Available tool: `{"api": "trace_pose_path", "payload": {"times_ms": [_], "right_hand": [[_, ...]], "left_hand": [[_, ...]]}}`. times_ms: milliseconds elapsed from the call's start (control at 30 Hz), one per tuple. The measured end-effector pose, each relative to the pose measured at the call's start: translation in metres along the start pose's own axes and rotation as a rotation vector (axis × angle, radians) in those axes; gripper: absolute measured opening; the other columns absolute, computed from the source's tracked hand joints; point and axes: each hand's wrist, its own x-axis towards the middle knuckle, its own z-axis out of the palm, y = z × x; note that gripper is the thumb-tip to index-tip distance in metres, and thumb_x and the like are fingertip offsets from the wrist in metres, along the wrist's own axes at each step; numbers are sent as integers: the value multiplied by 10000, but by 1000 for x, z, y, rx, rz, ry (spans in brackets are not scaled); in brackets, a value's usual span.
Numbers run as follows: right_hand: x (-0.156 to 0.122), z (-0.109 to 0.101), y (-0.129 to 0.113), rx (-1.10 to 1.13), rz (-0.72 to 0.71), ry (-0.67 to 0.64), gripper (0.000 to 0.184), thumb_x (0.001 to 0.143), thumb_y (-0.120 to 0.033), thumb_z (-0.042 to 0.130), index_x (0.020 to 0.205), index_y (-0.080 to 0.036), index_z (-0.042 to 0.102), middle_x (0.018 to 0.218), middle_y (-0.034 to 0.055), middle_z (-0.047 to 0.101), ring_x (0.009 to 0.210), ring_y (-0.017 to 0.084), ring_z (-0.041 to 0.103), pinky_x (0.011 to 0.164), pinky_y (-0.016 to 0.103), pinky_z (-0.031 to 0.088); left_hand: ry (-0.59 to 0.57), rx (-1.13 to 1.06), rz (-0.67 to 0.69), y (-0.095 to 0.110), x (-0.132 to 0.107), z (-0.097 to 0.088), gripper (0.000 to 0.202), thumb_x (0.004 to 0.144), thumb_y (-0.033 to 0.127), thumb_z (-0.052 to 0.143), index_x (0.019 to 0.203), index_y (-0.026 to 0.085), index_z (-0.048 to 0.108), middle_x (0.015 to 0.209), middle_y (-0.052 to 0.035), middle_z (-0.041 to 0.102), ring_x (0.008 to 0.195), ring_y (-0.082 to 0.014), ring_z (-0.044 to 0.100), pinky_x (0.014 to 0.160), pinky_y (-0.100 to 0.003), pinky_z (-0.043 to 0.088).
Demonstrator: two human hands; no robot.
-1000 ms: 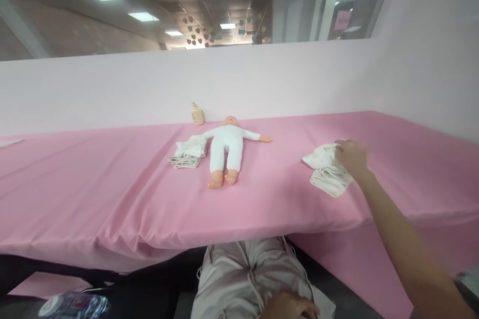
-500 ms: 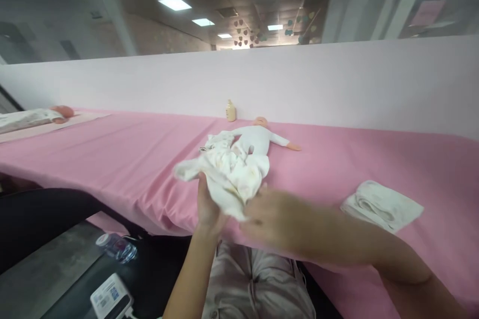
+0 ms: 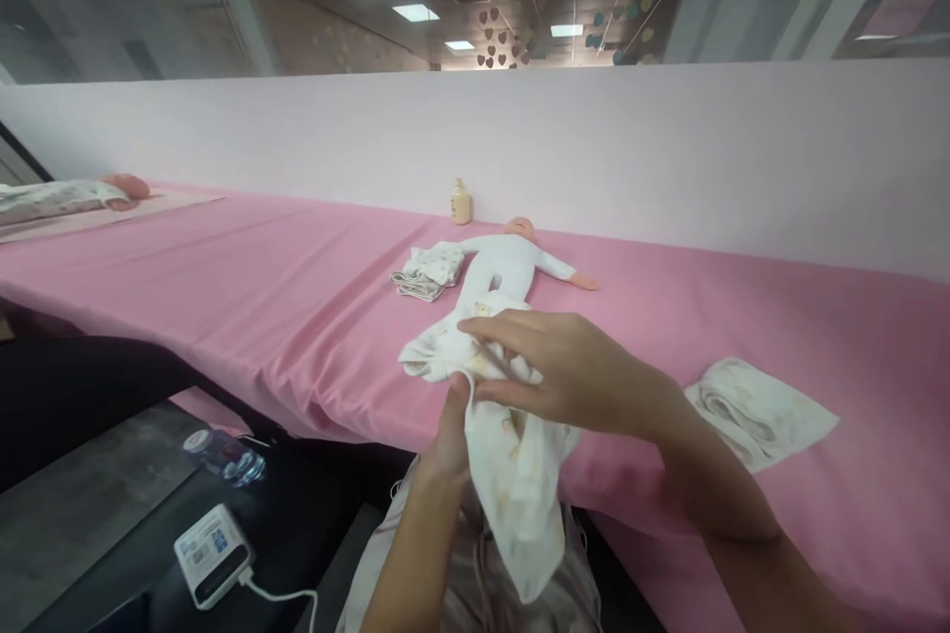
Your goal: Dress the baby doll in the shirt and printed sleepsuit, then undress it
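Note:
My left hand (image 3: 450,435) grips a soft white cloth (image 3: 516,485) with a faint print, thumb pressed on its edge. The cloth hangs down over my lap, and its upper part bunches toward the doll's legs. Across its top lies my right hand (image 3: 553,366), fingers stretched and thumb apart, touching the fabric. Behind the cloth a baby doll (image 3: 497,257) in a white suit lies on its back, arms spread, its feet hidden. Beside the doll's arm sits a stack of folded printed cloths (image 3: 428,270).
A pink sheet (image 3: 312,267) covers the long table. A folded white cloth (image 3: 761,413) lies at right, a yellowish bottle (image 3: 460,203) by the wall. Another doll (image 3: 126,186) lies far left. On a black seat are a plastic bottle (image 3: 227,455) and a white cabled device (image 3: 213,554).
The bunched cloth has been drawn toward me and now hangs lower, uncovering the doll's legs and the folded stack. My right hand has moved up onto the cloth.

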Motion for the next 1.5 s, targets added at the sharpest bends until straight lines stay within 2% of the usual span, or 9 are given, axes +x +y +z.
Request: {"api": "trace_pose_path", "payload": {"times_ms": [200,400,600,767,933,1100,1233,1367,1500], "right_hand": [[6,5,3,93,-50,-20,140,828,-116,476,753,-171,580,636,-32,551,567,82,429,519,222,278],[2,-7,11,181,-80,56,223,810,-44,424,796,-174,604,693,-17,551,606,80,454,549,214,319],[-3,-13,26,33,-37,348,310,777,-12,378,738,-166,644,666,3,493,558,86,405,500,228,292],[1,-9,28,-31,-59,436,232,771,-85,436,651,-158,620,620,8,508,511,85,398,460,229,289],[4,-9,27,-85,23,455,202,829,-221,546,651,-169,626,631,11,535,565,103,479,517,241,373],[2,-11,30,-74,-6,368,275,842,-60,418,920,-193,645,849,43,578,698,124,533,583,252,429],[2,-9,33,-115,-56,401,391,794,18,358,939,-198,650,907,56,589,784,147,556,596,260,442],[4,-6,34,-147,-66,513,349,767,6,406,869,-194,673,848,47,601,739,144,559,559,255,432],[6,-4,33,-127,-36,530,179,781,-92,530,799,-177,686,770,40,600,682,136,552,550,254,432]], "left_hand": [[-97,-43,-61,-9,-11,-11,755,588,770,568,1040,168,637,953,-114,669,1113,-331,540,884,-431,488],[8,59,1,8,-5,-1,588,704,431,680,1211,171,535,1090,-101,643,1110,-302,553,905,-410,479],[472,549,586,4,7,-12,638,731,192,647,1316,282,408,1384,-62,412,1291,-245,381,1024,-382,389],[438,860,936,-2,5,-20,339,759,116,600,1081,219,579,999,-41,636,951,-184,612,852,-334,501],[303,980,970,0,0,-19,271,817,109,533,1065,208,582,940,-48,660,851,-168,628,718,-278,517],[197,1006,894,11,-4,-18,269,846,96,461,1065,198,578,952,-56,631,744,-135,589,611,-243,465],[272,1029,782,18,-5,-20,93,834,183,515,831,165,606,779,-37,605,694,-141,562,621,-249,431],[430,1066,733,17,-2,-25,251,802,237,589,570,163,524,645,-5,568,584,-108,519,561,-225,387],[533,1108,684,14,0,-29,198,764,263,639,620,172,539,610,24,555,533,-93,471,546,-219,383]]}}
